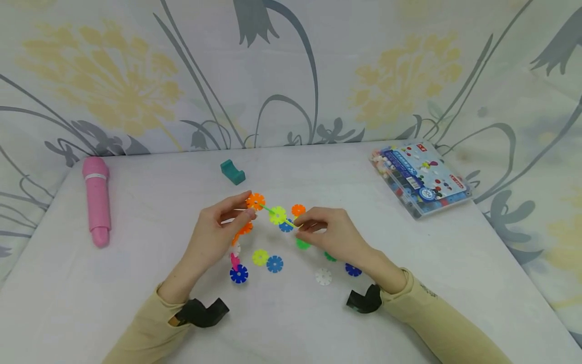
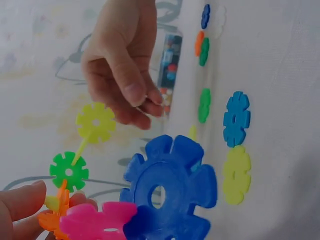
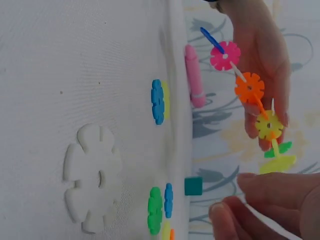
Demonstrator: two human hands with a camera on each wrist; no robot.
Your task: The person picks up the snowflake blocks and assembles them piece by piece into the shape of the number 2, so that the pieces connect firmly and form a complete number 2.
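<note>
My left hand (image 1: pixel 210 233) pinches a chain of notched plastic snowflake discs by an orange disc (image 1: pixel 255 201). From there the chain hangs down to a dark blue disc (image 1: pixel 239 273) past orange, white and pink ones. Its other arm reaches toward my right hand through a green disc (image 2: pixel 69 171) and yellow ones, the last a yellow disc (image 2: pixel 95 123). My right hand (image 1: pixel 337 233) is close beside that yellow end, fingers loosely bent. No disc shows between its thumb and fingertips in the left wrist view; whether it touches the yellow edge is unclear.
Loose discs lie below the hands, among them a yellow disc (image 1: pixel 260 257), a light blue disc (image 1: pixel 275 264) and a white disc (image 1: pixel 324 276). Farther off are a teal block (image 1: pixel 233 172), a pink stick-shaped object (image 1: pixel 97 202) and a clear-sided box (image 1: pixel 423 177) of small parts.
</note>
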